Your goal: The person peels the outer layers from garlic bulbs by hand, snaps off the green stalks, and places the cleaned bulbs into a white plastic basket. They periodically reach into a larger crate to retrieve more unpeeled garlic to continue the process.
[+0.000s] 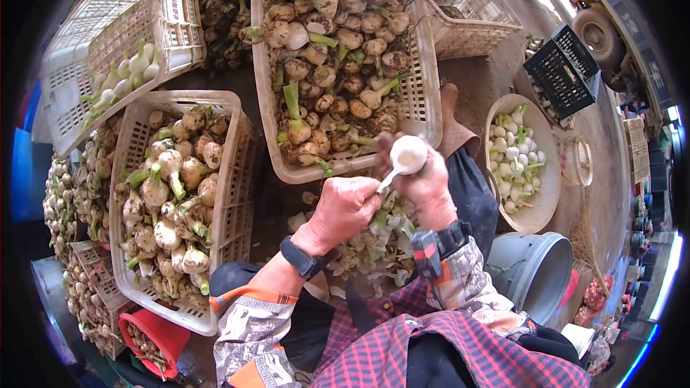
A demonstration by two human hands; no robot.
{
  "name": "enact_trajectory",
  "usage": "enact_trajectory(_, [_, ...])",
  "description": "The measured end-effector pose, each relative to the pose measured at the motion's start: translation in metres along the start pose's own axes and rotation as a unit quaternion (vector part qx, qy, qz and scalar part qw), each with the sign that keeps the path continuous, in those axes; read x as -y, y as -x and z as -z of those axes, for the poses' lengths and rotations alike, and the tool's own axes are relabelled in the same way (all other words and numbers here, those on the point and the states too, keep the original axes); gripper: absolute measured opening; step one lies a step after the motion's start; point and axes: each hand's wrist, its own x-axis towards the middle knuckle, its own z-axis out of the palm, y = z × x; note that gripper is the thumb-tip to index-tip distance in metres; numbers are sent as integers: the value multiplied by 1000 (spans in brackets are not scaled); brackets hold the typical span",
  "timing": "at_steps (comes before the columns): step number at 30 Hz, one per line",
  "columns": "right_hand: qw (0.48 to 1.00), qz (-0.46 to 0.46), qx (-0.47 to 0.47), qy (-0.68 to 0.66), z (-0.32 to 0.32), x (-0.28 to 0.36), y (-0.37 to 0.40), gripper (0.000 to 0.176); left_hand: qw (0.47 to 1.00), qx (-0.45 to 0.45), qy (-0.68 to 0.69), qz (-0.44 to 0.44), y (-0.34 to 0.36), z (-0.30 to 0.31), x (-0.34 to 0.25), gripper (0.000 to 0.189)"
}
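Note:
A white, peeled-looking garlic bulb (409,154) rests in my right hand (424,185), whose fingers curl round it from behind. Its pale stem (389,179) points down and to the left. At the end of that stem, my left hand (343,210) is closed with the fingers pressed together; they appear to pinch the stem tip, and their inner side is hidden. Loose garlic skins (381,248) lie in a heap below both hands. Just beyond the hands stands a large crate (345,169) of soil-stained garlic with green stem stubs.
Another garlic-filled crate (231,194) stands at the left, behind it a tilted white crate (180,21). To the right are a round basin (546,201) of clean white garlic and a grey bucket (553,273). A red bucket (176,334) sits at lower left.

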Motion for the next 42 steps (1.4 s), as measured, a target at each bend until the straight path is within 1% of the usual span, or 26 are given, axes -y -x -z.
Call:
enact_trajectory(4, [990, 88, -106, 42, -21, 27, 4, 46, 995, 40, 48, 77, 5, 0, -8, 16])
enact_trajectory(7, [989, 86, -82, 88, -10, 35, 6, 48, 990, 70, 48, 110, 6, -5, -4, 19])
enact_trajectory(8, [980, 135, -95, 110, -8, 44, 8, 46, 985, 110, 35, 128, 6, -3, -5, 21])
enact_trajectory(10, [908, 333, -128, 218, -7, 81, 23, 30, 972, 196, -21, 128, 9, 0, -14, 30])
enact_trajectory(11, [798, 409, -178, 407, -5, 114, 33, 27, 960, 245, -88, 100, 11, -1, -15, 40])
enact_trajectory(12, [635, 466, -265, 556, -3, 147, 44, 25, 948, 279, -117, 101, 14, -4, -15, 39])
enact_trajectory(13, [488, 525, -306, 627, 11, 185, 40, 21, 944, 284, -126, 107, 15, -7, -15, 40])
enact_trajectory(14, [309, 642, -283, 642, 4, 191, 32, 21, 940, 292, -134, 113, 17, -11, -15, 42])
enact_trajectory(15, [253, 624, -235, 701, -1, 196, 30, 24, 954, 263, -101, 107, 20, -16, -8, 36])
enact_trajectory(16, [196, 599, -189, 753, -34, 165, 30, 28, 961, 241, -99, 91, 19, -18, -7, 32])
enact_trajectory(18, [304, 518, -1, 799, -56, 114, -7, 31, 973, 201, -102, 58, 17, -20, -4, 25])
enact_trajectory(19, [255, 440, 85, 857, -44, 104, -39, 34, 971, 205, -102, 74, 19, -24, -2, 15])
enact_trajectory(20, [197, 394, 156, 884, -48, 80, -58, 43, 957, 250, -106, 104, 17, -20, -6, 27])
enact_trajectory(21, [122, 311, 156, 930, -39, 65, -84, 50, 962, 236, -93, 107, 18, -21, -5, 34])
enact_trajectory(23, [54, 233, 170, 956, -31, 45, -123, 54, 964, 229, -60, 121, 18, -21, -4, 45])
enact_trajectory(24, [26, 206, 183, 961, -22, 42, -141, 53, 967, 215, -37, 128, 15, -20, -4, 43])
enact_trajectory(26, [29, 175, 151, 972, -15, 37, -159, 52, 972, 195, -27, 125, 12, -16, 3, 40])
enact_trajectory(27, [28, 157, 136, 978, -11, 37, -165, 51, 970, 181, 16, 159, 10, -14, 6, 39])
enact_trajectory(30, [133, 138, 31, 981, -27, 49, -140, 49, 941, 147, 143, 270, 0, -3, 4, 31])
enact_trajectory(32, [435, 195, 10, 879, -52, 50, -99, 50, 895, 25, 314, 315, 4, -13, 11, 32])
enact_trajectory(34, [707, 192, 22, 681, -57, 45, -60, 54, 853, -14, 385, 352, -5, -6, 3, 41])
enact_trajectory(36, [797, 188, 112, 563, -45, 24, -28, 63, 807, -78, 484, 328, -4, -14, 13, 44])
enact_trajectory(38, [831, 199, 113, 507, -44, -8, 8, 65, 747, -136, 573, 308, -5, -13, 10, 35])
enact_trajectory(40, [782, 280, 97, 548, -33, -31, 24, 66, 706, -197, 596, 329, -5, -8, 5, 20])
enact_trajectory(41, [663, 352, 116, 650, -30, -35, 30, 66, 680, -212, 612, 344, -1, -6, 7, 17])
enact_trajectory(42, [524, 414, 130, 733, -28, -36, 36, 65, 687, -188, 612, 344, 7, -6, 17, 17])
